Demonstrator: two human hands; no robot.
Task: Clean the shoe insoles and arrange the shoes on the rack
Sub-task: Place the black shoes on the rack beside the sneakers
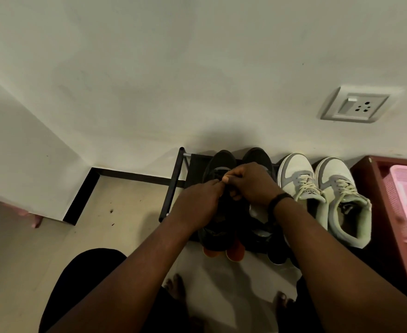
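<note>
Both hands, left hand (198, 200) and right hand (251, 183), fingers curled pinching black sneaker (218, 169) laces; yanking risks dragging it off rack (177, 179).

The rack (174, 179) has matt black bars with a bare metal rod. The black shoes (218, 164) look dull and cloth-like; the grey-and-white sneakers (293, 171) smooth and leathery. The pink basket (404, 188) is perforated plastic; the floor (116, 212) smooth tile.
</note>
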